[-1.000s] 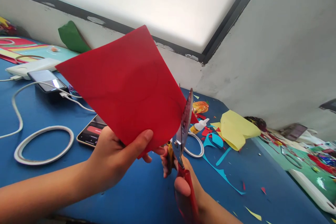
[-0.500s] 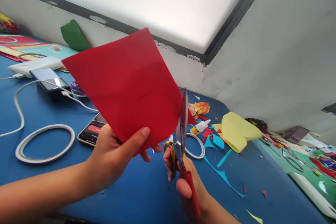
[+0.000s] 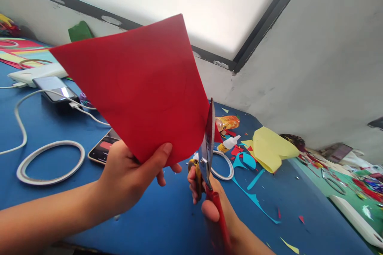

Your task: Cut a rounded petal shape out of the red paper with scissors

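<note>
The left hand (image 3: 128,175) pinches a flat red paper sheet (image 3: 140,91); the right hand (image 3: 209,199) grips scissors (image 3: 208,147), blades at the sheet's right edge.

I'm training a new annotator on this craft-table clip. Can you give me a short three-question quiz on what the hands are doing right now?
1. True or false: the left hand holds the red paper sheet in its grip.
2. Which tool does the right hand hold?
A. red-handled scissors
B. white glue bottle
3. Fill in: the folded paper lying on the blue table is ____.

Key: 1 true; 2 A; 3 yellow.
</note>
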`<control>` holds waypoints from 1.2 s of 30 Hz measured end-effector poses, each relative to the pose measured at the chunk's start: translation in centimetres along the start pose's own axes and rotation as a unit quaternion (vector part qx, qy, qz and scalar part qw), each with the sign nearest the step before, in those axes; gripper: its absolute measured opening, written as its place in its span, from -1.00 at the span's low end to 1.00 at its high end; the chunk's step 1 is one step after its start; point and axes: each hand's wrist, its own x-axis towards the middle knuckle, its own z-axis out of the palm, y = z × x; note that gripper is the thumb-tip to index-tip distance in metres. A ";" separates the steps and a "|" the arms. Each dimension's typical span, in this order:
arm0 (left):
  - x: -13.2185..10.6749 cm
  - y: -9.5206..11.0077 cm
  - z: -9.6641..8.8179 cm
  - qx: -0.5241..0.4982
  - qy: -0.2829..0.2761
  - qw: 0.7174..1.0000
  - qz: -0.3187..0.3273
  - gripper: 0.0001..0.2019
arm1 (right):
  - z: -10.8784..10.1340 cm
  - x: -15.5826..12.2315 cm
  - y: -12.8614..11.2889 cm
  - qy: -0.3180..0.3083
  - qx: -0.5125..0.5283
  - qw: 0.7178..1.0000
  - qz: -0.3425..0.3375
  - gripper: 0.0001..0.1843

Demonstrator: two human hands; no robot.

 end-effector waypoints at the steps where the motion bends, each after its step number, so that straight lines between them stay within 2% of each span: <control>1: 0.0 0.0 0.0 -0.006 -0.001 1.000 -0.002 -0.76 | 0.0 0.0 -0.1 0.000 0.000 1.000 0.002 -0.30; 9: 0.0 -0.5 -0.2 -0.072 -0.008 0.997 -0.014 -0.79 | -0.1 -0.1 -0.1 -0.002 0.002 1.000 0.012 -0.36; 16: 0.5 -0.7 -0.6 -0.085 0.046 0.995 -0.019 -0.89 | 0.0 -0.1 -0.1 -0.005 0.007 1.000 0.013 -0.39; 21: 0.4 -0.4 -0.5 -0.056 0.040 0.997 -0.036 -0.86 | 0.1 -0.2 0.2 -0.005 0.007 1.000 0.006 -0.31; 27: -0.1 0.3 0.0 -0.004 0.017 1.000 0.013 -0.77 | -0.2 0.0 0.4 0.009 0.009 1.000 -0.013 -0.09; 36: 0.1 0.1 -0.1 -0.032 0.014 0.999 0.005 -0.79 | -0.2 0.0 0.0 0.004 0.002 1.000 -0.012 -0.29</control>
